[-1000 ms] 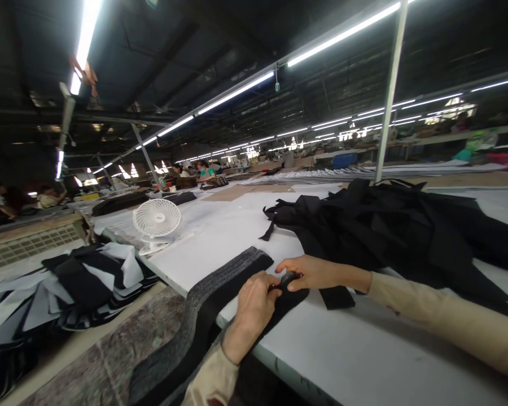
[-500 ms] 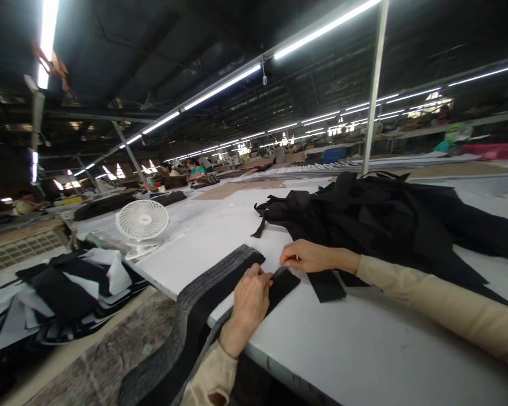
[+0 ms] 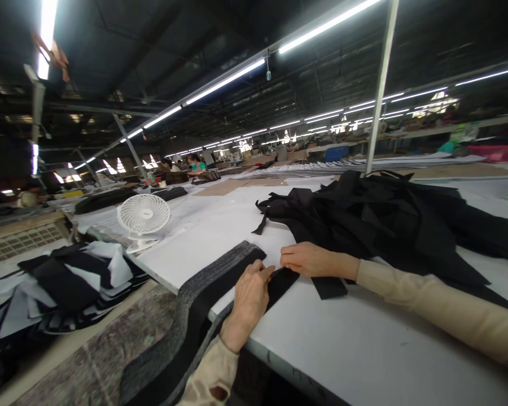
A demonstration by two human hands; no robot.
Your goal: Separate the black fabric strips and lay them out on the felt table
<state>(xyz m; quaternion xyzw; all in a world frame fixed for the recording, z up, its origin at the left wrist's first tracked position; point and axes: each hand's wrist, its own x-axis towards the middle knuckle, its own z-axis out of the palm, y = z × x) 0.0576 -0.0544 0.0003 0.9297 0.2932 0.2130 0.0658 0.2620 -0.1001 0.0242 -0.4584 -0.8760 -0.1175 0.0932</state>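
My left hand (image 3: 249, 301) lies over a black fabric strip (image 3: 280, 288) near the table's front edge, thumb and fingers closed on its upper edge. My right hand (image 3: 307, 259) pinches the far end of that strip, its fingertips bunched together. Their exact grip is partly hidden. Beside my left hand, a stack of grey and black fabric strips (image 3: 214, 276) runs across the table corner and hangs down over the edge. Just beyond my right hand rises a large loose heap of black fabric pieces (image 3: 376, 220).
A small white fan (image 3: 144, 214) stands at the table's left edge. Lower left, black and white cut pieces (image 3: 63, 287) lie piled on another surface. A metal pole (image 3: 381, 90) rises behind the black heap. People sit at distant tables, including one in green (image 3: 198, 165).
My right fingers have closed lower over the strip's end, and less of its grey edge shows between my hands. My left fingertips have shifted slightly. The view has tilted a little.
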